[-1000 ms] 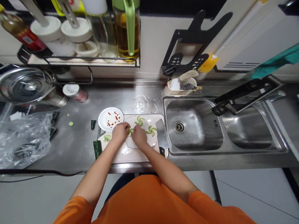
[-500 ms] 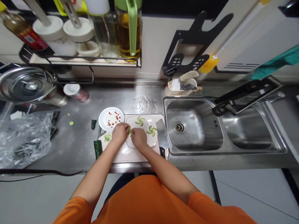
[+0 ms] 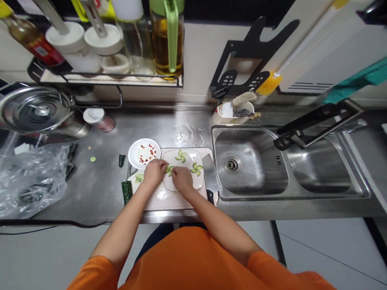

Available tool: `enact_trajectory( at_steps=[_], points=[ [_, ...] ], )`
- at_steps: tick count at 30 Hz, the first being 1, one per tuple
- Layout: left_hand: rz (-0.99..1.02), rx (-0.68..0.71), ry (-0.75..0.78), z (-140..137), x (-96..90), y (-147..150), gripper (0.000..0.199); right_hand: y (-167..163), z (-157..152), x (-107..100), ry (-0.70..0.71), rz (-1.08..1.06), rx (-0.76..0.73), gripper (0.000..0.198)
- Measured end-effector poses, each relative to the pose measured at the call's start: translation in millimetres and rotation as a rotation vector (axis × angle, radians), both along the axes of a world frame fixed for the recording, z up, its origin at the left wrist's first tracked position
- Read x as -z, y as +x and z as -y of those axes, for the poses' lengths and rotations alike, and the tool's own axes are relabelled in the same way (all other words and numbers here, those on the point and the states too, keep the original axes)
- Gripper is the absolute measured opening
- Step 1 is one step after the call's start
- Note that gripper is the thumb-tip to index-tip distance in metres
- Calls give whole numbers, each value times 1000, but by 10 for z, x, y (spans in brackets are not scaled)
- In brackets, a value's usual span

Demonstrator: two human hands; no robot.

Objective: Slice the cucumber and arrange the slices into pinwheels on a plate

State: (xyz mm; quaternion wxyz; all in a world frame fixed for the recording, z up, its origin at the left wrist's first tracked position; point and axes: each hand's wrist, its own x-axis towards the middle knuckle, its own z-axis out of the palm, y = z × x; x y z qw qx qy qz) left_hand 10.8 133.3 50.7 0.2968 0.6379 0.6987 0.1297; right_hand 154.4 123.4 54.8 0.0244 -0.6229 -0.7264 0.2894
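Observation:
On a white square plate (image 3: 194, 153) lie cucumber slices fanned out in pinwheels: one at the back (image 3: 181, 156), one at the right (image 3: 196, 169) and one at the left (image 3: 169, 170). My left hand (image 3: 153, 173) reaches over the plate's left edge, fingers pinched at the left fan. From the right, my right hand (image 3: 183, 181) curls in with its fingertips at the same slices. More cucumber slices (image 3: 138, 178) lie on the white cutting board (image 3: 171, 202) beneath the plate, partly behind my left wrist. What exactly sits between the fingertips is mostly hidden.
A white dish (image 3: 144, 153) with small red pieces stands behind my left hand. A cucumber chunk (image 3: 127, 192) lies left of the board, a knife (image 3: 211, 175) along its right side. The sink (image 3: 252, 158) is to the right, a plastic bag (image 3: 30, 182) far left.
My right hand has shifted slightly to the right, showing more of the left cucumber fan. My left hand stays at nearly the same spot.

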Motion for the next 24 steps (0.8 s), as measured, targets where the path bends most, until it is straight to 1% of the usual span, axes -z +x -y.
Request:
enact_trajectory(
  at_steps=[4, 8, 13, 15, 17, 24],
  points=[
    [3, -47, 0, 47, -18, -42, 19, 34, 9, -28, -6, 2, -13, 22],
    [-49, -121, 20, 151, -68, -161, 21, 126, 39, -73, -26, -25, -13, 24],
    [-199, -310, 5, 233, -139, -419, 25, 285, 117, -120, -36, -32, 22, 19],
    [-249, -353, -8, 224, -150, -499, 27, 327, 151, -140, -38, -38, 24, 18],
    [-277, -364, -28, 191, -143, -535, 28, 350, 178, -161, -44, -48, 24, 19],
    [-318, -417, -113, 36, -59, -462, 30, 371, 206, -188, -60, -50, 15, 21]
  ],
)
